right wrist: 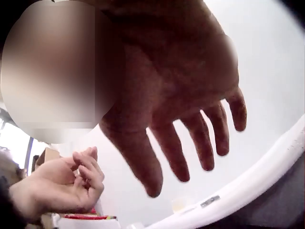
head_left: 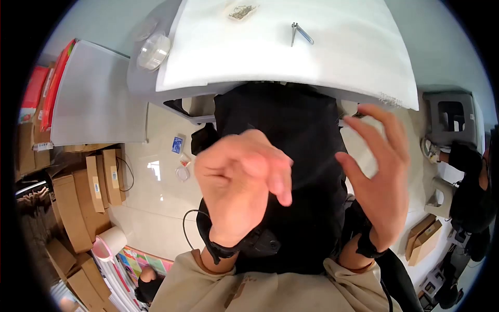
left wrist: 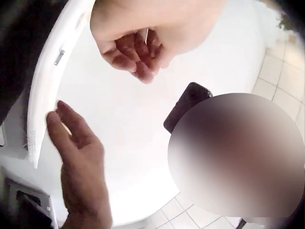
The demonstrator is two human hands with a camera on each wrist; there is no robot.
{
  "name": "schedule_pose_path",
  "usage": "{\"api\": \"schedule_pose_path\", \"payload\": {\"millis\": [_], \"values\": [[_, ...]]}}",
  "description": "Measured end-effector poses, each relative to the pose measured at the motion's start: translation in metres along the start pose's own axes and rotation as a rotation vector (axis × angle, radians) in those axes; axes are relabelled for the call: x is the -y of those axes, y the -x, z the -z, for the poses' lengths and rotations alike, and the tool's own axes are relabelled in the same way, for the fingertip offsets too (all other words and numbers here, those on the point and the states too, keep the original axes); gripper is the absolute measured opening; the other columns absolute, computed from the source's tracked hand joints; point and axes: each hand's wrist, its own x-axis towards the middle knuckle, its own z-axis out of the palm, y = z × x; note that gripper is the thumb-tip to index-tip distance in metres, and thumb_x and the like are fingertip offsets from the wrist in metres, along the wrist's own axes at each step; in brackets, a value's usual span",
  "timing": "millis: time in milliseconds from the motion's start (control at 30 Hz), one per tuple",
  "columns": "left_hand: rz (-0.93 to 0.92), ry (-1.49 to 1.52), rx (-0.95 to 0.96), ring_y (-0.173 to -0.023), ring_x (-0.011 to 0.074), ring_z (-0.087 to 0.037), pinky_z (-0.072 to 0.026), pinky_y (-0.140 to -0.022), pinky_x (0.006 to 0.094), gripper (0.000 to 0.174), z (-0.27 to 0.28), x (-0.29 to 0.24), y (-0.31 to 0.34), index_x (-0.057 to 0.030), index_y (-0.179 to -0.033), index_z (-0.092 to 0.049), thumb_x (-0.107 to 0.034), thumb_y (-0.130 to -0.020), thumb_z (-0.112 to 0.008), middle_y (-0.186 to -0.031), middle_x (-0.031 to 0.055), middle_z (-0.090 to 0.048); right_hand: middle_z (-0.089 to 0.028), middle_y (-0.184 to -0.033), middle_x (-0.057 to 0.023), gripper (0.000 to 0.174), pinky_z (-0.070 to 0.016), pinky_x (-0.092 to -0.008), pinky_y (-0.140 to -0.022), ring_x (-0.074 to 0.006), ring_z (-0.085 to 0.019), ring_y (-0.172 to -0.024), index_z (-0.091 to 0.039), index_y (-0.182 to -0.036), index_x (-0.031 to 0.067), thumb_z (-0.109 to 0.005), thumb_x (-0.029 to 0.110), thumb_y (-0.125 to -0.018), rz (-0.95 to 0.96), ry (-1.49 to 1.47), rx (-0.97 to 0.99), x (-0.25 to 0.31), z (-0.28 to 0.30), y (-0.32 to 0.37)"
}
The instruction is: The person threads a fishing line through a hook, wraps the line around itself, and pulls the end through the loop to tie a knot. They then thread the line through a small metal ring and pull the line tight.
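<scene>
My left hand (head_left: pixel 241 179) is raised over the lap, palm turned up and fingers curled in toward the palm. In the left wrist view the same hand (left wrist: pixel 143 38) shows its fingertips bunched together, with a thin bright sliver among them. To its right, my right hand (head_left: pixel 382 171) hangs in the air, fingers spread and thumb apart. The right wrist view shows its palm (right wrist: pixel 176 90) with nothing held. Beyond both hands, a metal nail clipper (head_left: pixel 306 35) lies on the white table cover (head_left: pixel 249 60), its lever swung out.
A small dish of dry bits (head_left: pixel 241 11) sits at the table's far side. Clear round containers (head_left: pixel 154 51) stand at the left edge. Black cloth (head_left: pixel 283 156) covers the lap. Cardboard boxes (head_left: pixel 78 203) stack at left; a grey stool (head_left: pixel 452 117) and another person (head_left: pixel 470 177) are at right.
</scene>
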Motion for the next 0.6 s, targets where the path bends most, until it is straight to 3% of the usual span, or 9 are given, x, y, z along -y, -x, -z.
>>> {"api": "schedule_pose_path", "payload": {"millis": [33,167,267,400,600], "values": [[0.034,-0.012,0.008,-0.043,0.012,-0.049,-0.0372,-0.038,0.0216,0.022,-0.004,0.001,0.003,0.0053,-0.08,-0.061,-0.015,-0.086,-0.059,-0.069,0.0126,-0.059,-0.057,-0.102,-0.0133,0.033,-0.0424,-0.0356,-0.08,-0.0278,-0.054,-0.094,-0.062,-0.095,0.0004,-0.066,0.001,-0.062,-0.014,-0.087,-0.036,0.007,0.007,0.001],[0.26,-0.067,0.096,-0.044,0.0107,-0.05,-0.0331,-0.04,0.0199,0.016,-0.006,-0.001,0.013,0.009,-0.076,-0.063,-0.007,-0.079,-0.066,-0.061,0.0113,-0.057,-0.058,-0.095,-0.0203,0.035,-0.0435,-0.0317,-0.074,-0.0261,-0.056,-0.086,-0.061,-0.096,-0.0072,-0.066,0.012,-0.067,0.138,-0.46,-0.081,0.015,0.011,0.004],[0.232,-0.12,0.249,-0.044,0.0096,-0.049,-0.0317,-0.039,0.0202,0.013,-0.005,0.001,0.013,0.0082,-0.072,-0.062,-0.003,-0.077,-0.066,-0.06,0.0108,-0.056,-0.058,-0.076,-0.0179,0.032,-0.039,-0.025,-0.055,-0.0186,-0.054,-0.063,-0.063,-0.086,-0.007,-0.069,0.02,-0.071,0.179,-0.749,-0.023,0.015,-0.003,0.002],[0.308,-0.322,0.313,-0.046,0.0092,-0.05,-0.0306,-0.038,0.0215,0.005,-0.006,-0.01,0.014,0.0052,-0.073,-0.063,0.002,-0.074,-0.067,-0.06,0.0087,-0.058,-0.056,-0.065,-0.0135,0.019,-0.0282,-0.023,-0.044,-0.0114,-0.043,-0.049,-0.064,-0.073,-0.0052,-0.07,0.013,-0.071,0.079,-1.01,0.047,0.02,-0.012,0.004],[0.376,-0.273,0.119,-0.055,0.0107,-0.055,-0.0397,-0.047,0.0217,0.006,-0.01,-0.012,0.023,0.0065,-0.08,-0.063,0.001,-0.079,-0.063,-0.065,0.0089,-0.06,-0.056,-0.064,-0.0114,0.013,-0.0279,-0.0231,-0.046,-0.0113,-0.043,-0.05,-0.061,-0.072,-0.0048,-0.067,0.006,-0.071,0.024,-0.864,0.028,0.019,-0.011,0.003]]}}
